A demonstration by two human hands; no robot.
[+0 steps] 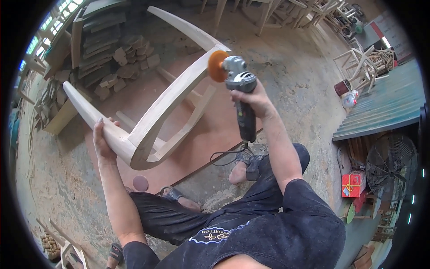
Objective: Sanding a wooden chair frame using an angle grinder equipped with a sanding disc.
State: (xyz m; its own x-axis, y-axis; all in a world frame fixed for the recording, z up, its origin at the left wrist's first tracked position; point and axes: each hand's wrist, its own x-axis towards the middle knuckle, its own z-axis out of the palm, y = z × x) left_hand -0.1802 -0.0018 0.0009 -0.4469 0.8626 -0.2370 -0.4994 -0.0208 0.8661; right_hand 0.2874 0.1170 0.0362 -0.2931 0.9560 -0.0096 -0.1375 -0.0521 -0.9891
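A pale wooden chair frame [169, 96] with curved rails and tapered legs stands tilted in front of me. My left hand [105, 136] is closed round its near left leg, close to the corner joint. In my right hand [256, 98] is an angle grinder [242, 83], grey at the head with a dark body. Its orange disc [218, 66] is at the far right end of the curved rail; whether it touches the wood I cannot tell. The grinder's black cord [219, 158] loops down near my foot.
Beneath the frame lies a reddish-brown board [215, 130], with a round sanding disc [140, 183] at its near edge. Wood offcuts [130, 58] are heaped at the far left. On the right are a large fan [391, 162], a red box [353, 184] and a green corrugated sheet [385, 105].
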